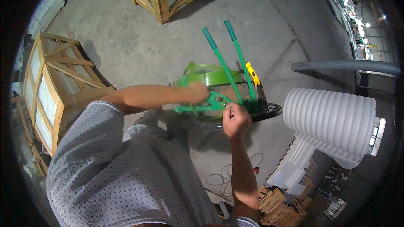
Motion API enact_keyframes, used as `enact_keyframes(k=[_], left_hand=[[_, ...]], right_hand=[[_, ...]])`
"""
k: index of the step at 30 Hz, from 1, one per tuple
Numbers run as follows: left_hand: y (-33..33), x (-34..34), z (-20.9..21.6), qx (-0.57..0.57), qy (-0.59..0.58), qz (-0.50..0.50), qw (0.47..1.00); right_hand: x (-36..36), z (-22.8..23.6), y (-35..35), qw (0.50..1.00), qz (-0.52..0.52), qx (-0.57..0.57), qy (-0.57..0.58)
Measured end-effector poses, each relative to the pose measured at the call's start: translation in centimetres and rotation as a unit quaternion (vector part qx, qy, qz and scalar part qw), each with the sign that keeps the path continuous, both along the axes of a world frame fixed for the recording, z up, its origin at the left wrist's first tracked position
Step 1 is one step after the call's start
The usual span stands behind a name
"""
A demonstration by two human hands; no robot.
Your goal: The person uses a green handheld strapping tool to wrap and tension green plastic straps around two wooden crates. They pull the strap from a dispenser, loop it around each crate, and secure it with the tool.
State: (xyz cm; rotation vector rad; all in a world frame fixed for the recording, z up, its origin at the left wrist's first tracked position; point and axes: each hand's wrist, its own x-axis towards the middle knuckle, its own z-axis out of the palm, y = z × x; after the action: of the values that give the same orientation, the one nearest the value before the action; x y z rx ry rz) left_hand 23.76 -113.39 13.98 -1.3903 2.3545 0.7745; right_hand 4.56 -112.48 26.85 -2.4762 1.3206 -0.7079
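Left hand blurred beside green strap coil; right hand curled at green long-handled tool. Cannot tell whether either hand's fingers pinch anything.

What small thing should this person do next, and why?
Perhaps steady the green metal tool with the left hand: the right hand is curled at the tool's near edge, and the left is close by, though too blurred to show its grip.
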Motion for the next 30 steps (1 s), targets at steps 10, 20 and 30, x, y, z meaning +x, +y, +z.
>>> enact_keyframes(k=[10,20,30], left_hand=[[7.3,8.6,2.2,-0.03,0.257,0.291,0.921],[11.6,12.7,2.8,0.162,0.357,0.596,0.701],[17.9,15.1,-1.5,0.152,0.492,0.684,0.517]], right_hand=[[-4.9,-2.3,-17.7,0.971,-0.056,0.23,-0.036],[-5.3,-15.5,-26.9,0.909,0.013,0.258,0.327],[-3.4,-9.4,-24.5,0.937,-0.08,0.135,0.311]])
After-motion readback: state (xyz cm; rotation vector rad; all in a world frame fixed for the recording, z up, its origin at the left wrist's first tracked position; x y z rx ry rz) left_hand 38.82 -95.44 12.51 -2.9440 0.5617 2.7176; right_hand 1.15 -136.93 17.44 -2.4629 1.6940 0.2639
